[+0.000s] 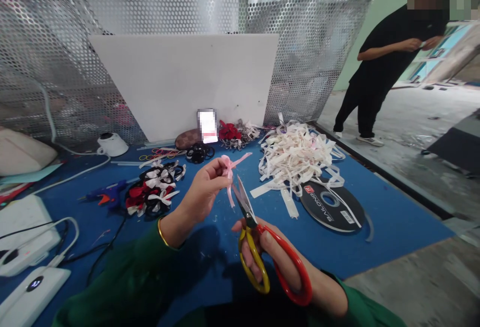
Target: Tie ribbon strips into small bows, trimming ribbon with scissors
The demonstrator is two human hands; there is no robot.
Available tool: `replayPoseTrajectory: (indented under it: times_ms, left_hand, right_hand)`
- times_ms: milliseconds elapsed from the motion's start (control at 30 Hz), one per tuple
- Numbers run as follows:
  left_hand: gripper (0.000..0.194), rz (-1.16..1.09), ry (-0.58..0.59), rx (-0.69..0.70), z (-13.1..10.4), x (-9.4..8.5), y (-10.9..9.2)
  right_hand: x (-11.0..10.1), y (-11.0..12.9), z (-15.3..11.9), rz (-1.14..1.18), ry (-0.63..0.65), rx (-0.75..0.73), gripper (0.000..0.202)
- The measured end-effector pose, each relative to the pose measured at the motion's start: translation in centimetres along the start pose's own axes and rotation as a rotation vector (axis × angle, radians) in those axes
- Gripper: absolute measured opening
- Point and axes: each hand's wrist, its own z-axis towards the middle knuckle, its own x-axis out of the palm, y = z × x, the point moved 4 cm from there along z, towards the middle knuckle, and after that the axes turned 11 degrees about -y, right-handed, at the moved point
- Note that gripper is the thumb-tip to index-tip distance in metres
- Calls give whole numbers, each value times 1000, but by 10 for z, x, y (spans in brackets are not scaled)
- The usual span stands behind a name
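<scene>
Pinching pink ribbon (229, 167) w/ left fingers (219, 172), right gripping scissors (258, 239) over blue mat (390, 217), prob. workshop.

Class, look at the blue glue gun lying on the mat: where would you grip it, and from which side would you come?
Grip the glue gun by its handle, probably coming from above: it lies flat on the blue mat. Keep off the orange tip, which points left. A dark cable runs close beside it.

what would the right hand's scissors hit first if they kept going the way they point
Most likely the pink ribbon pinched in the left hand. The scissors in the right hand point up at it, blades parted just below, though depth is hard to judge.
</scene>
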Motion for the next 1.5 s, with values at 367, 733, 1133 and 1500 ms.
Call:
replayPoseTrajectory:
  times_ms: [367,733,1133,1500]
  left_hand:
    - [22,77,-39,38,-1,-1,2]
    - [23,78,-90,67,-2,0,1]
    - [22,108,-42,95,-2,1,3]
    - [23,120,-50,106,-2,0,4]
  right_hand:
    - [0,-1,3,1,-41,-19,53]
    - [-2,-4,6,-18,-63,-10,55]
    - [-2,-2,5,-47,-58,-77,52]
    - [-4,-4,5,-15,-70,-27,54]
